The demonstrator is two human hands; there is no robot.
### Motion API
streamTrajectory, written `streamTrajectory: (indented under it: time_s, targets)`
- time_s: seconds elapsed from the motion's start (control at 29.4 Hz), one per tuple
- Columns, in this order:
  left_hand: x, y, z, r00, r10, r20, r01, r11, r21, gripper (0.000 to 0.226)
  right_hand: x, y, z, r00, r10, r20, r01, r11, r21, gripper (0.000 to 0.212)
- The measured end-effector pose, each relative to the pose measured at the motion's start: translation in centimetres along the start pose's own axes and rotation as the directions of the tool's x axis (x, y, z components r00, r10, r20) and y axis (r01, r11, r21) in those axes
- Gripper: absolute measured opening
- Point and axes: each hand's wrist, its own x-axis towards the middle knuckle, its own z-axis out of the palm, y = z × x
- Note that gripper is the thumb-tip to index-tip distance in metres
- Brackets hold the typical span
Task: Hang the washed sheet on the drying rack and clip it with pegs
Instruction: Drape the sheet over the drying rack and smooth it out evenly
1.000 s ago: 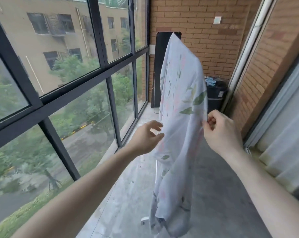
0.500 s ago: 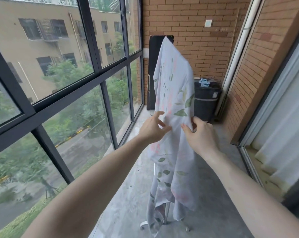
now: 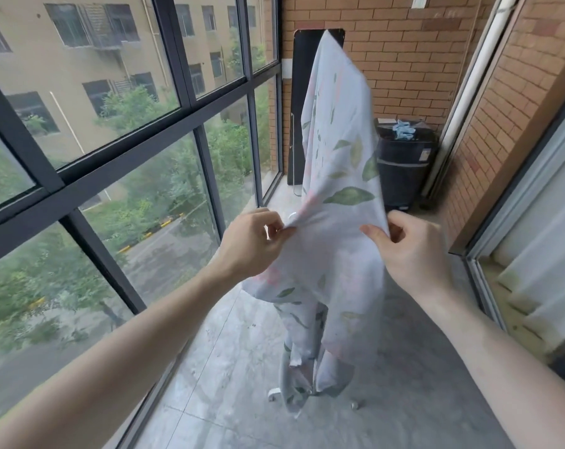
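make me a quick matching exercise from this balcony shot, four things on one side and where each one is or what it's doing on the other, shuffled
Things:
1. pale leaf-printed sheet
2. left hand
3. black plastic bin
4. white rack foot

States or places:
A. stands against the brick wall
B. on the grey floor under the hanging cloth
C. draped high, hanging down
D. pinches the cloth's window-side edge

Pairs: 1-C, 2-D, 3-A, 4-B

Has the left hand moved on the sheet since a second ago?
Yes. The left hand, earlier open just off the sheet, now pinches its left edge. Both hands hold it spread wider, well below the rack's peak near the brick wall.
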Motion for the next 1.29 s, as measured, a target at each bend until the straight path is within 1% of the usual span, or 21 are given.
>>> streamTrajectory:
  time_s: [0.07,0.24,0.37,0.51,0.71,0.82,0.88,0.95,0.99,1.02,1.05,1.09,1.12,1.16,1.19,1.23,1.29]
  targets:
    - [-1.0,-0.2,0.6,0.997,0.032,0.064,-0.031,0.999,-0.023,0.034,-0.9,0.2,0.1,1.000,0.015,-0.004,-0.015,1.000,0.017,0.056]
    - [-2.1,0.1,2.0,0.987,0.076,0.142,-0.076,0.997,-0.001,0.038,-2.9,0.7,1.2,1.000,0.026,0.015,-0.026,1.000,0.010,0.058]
    - [-3.0,0.2,3.3,0.971,0.059,0.230,-0.067,0.997,0.028,0.040,-4.5,2.1,2.8,0.997,0.050,0.050,-0.048,0.997,-0.054,0.057]
    - [-3.7,0.4,5.2,0.957,0.056,0.285,-0.070,0.997,0.037,0.042,-6.3,4.2,3.3,0.995,0.089,0.033,-0.086,0.991,-0.102,0.057]
    - [-4.2,2.1,7.9,0.901,0.096,0.423,-0.113,0.994,0.015,0.050,-8.2,6.3,4.1,0.988,0.156,-0.015,-0.156,0.970,-0.184,0.060]
    - [-4.3,2.5,9.3,0.861,0.094,0.499,-0.133,0.990,0.042,0.054,-8.8,6.3,5.3,0.977,0.209,-0.043,-0.213,0.953,-0.218,0.053]
    - [-4.4,2.1,9.7,0.840,0.117,0.530,-0.161,0.986,0.037,0.052,-9.3,6.2,6.3,0.961,0.267,-0.078,-0.277,0.939,-0.202,0.051]
    - [-4.2,1.0,9.3,0.828,0.156,0.539,-0.173,0.985,-0.020,0.046,-9.7,5.8,7.1,0.931,0.333,-0.149,-0.357,0.916,-0.182,0.052]
    - [-4.1,0.1,8.7,0.823,0.172,0.542,-0.173,0.984,-0.049,0.041,-9.9,5.2,7.5,0.917,0.353,-0.184,-0.382,0.911,-0.158,0.049]
    - [-3.8,-0.9,7.8,0.816,0.179,0.550,-0.170,0.983,-0.068,0.035,-10.3,4.6,8.0,0.900,0.385,-0.205,-0.414,0.902,-0.125,0.039]
    - [-3.5,-2.3,6.8,0.810,0.174,0.560,-0.160,0.984,-0.074,0.029,-10.9,3.5,8.6,0.874,0.423,-0.239,-0.455,0.886,-0.096,0.021]
    - [-3.1,-4.3,5.7,0.809,0.157,0.567,-0.147,0.987,-0.064,0.023,-11.6,2.5,9.7,0.840,0.466,-0.279,-0.498,0.866,-0.051,0.015]
    - [-2.6,-6.4,4.7,0.814,0.132,0.566,-0.130,0.991,-0.044,0.018,-12.5,1.7,11.1,0.786,0.526,-0.325,-0.553,0.833,0.013,0.033]
    - [-2.2,-9.0,3.5,0.815,0.105,0.569,-0.117,0.993,-0.016,0.013,-13.6,0.5,12.9,0.725,0.584,-0.364,-0.595,0.798,0.096,0.044]
    - [-1.9,-11.5,2.5,0.817,0.079,0.571,-0.105,0.994,0.013,0.011,-14.7,-0.7,14.9,0.659,0.643,-0.390,-0.639,0.752,0.160,0.049]
    - [-1.7,-14.3,1.5,0.814,0.046,0.580,-0.089,0.995,0.046,0.012,-15.9,-2.1,17.4,0.594,0.709,-0.380,-0.692,0.691,0.208,0.051]
    - [-1.4,-19.1,-0.1,0.799,-0.022,0.601,-0.048,0.994,0.099,0.015,-18.0,-4.5,22.8,0.460,0.840,-0.288,-0.819,0.527,0.227,0.050]
